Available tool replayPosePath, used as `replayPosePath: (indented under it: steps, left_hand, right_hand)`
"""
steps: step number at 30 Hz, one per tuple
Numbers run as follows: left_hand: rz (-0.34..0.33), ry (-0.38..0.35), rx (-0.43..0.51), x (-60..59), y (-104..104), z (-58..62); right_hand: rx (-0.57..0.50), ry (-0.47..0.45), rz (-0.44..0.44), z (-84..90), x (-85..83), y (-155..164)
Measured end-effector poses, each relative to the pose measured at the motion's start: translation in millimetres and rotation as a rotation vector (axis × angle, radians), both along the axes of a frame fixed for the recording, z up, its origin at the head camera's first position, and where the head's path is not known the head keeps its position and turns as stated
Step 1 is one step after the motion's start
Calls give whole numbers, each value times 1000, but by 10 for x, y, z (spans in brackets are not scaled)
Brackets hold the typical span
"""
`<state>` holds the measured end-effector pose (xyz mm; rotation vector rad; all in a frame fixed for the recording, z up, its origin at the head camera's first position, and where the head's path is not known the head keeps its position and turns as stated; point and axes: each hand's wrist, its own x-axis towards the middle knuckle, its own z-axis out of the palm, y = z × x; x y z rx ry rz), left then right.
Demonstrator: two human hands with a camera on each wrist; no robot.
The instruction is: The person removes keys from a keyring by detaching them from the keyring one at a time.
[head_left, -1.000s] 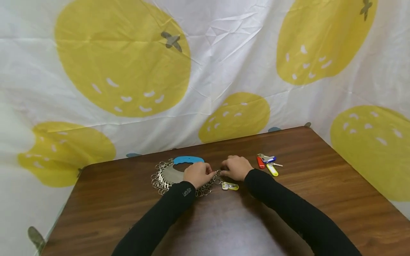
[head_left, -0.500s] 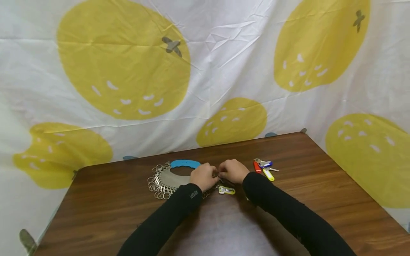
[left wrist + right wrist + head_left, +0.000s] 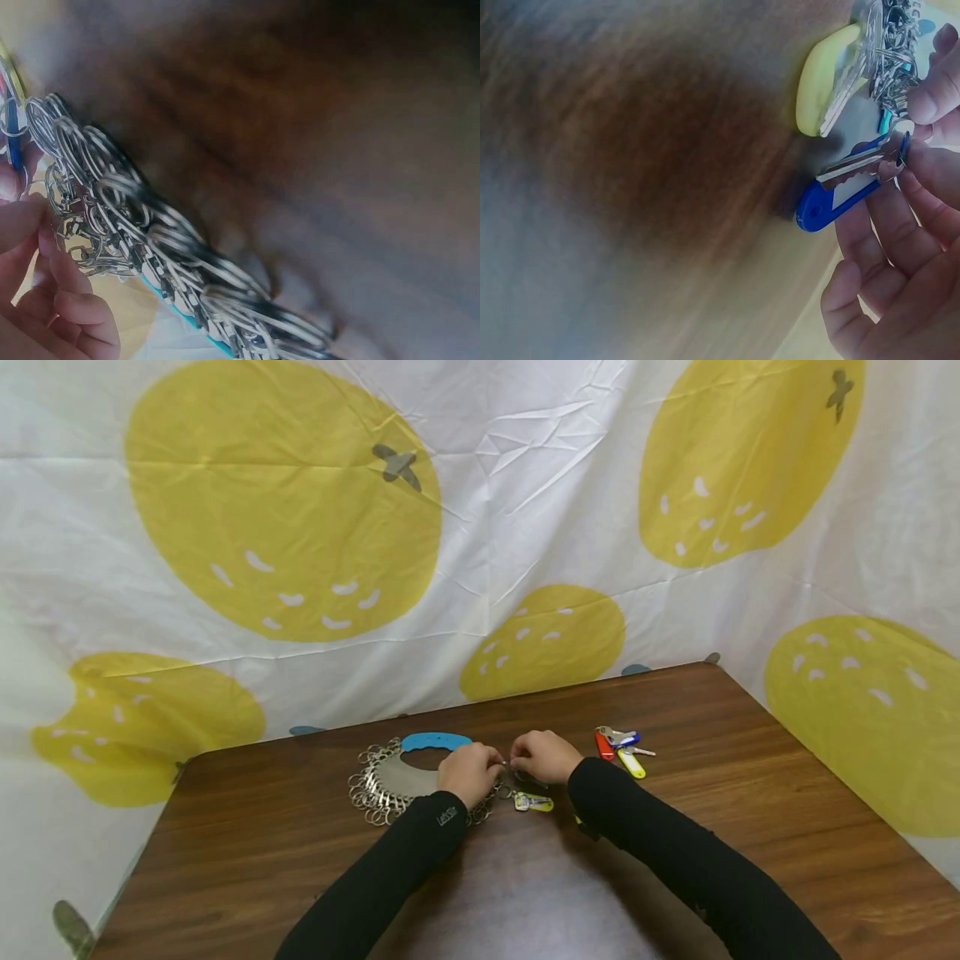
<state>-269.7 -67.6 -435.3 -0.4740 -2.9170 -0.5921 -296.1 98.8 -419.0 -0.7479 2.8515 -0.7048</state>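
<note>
A fan-shaped metal plate [image 3: 397, 777] with a blue handle [image 3: 435, 741] and many split rings [image 3: 120, 199] along its curved edge lies on the table. My left hand [image 3: 468, 774] is over its right end, thumb and finger pinching a ring there. Close beside it, my right hand [image 3: 549, 757] pinches the ring end of a key [image 3: 853, 165] with a blue tag [image 3: 817, 208]. The fingertips of both hands nearly meet. Just in front of them, a key with a yellow tag [image 3: 534, 802] hangs from one of the plate's rings and lies on the wood.
Right of my right hand lies a loose group of keys with a red tag [image 3: 603, 745], a blue tag [image 3: 627, 740] and a yellow tag [image 3: 632, 764]. The brown wooden table [image 3: 225, 843] ends at a white cloth [image 3: 487, 510] with yellow fruit prints.
Half a second ago the hands were pressed close together; now a small gap shows between their fingertips. The plate and the loose keys have stayed in place. The head view has shifted slightly.
</note>
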Motion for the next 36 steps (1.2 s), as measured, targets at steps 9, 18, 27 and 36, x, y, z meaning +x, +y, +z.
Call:
replayPosePath:
  steps: [9,18,27,36]
  left_hand:
    - [49,2,35,-3,18,-3]
    - [71,-6,80,-12,13,6]
    - [118,-22,166,-36,-22,22]
    - [104,28,153,-56,-47,11]
  right_hand:
    - [-22,-29,12,-64,-33,23]
    - [-123,-104,-3,-83,-60,82]
    - [-307,-246,-43,-78,-31,58]
    - [-364,-272,-37,-58,27,8]
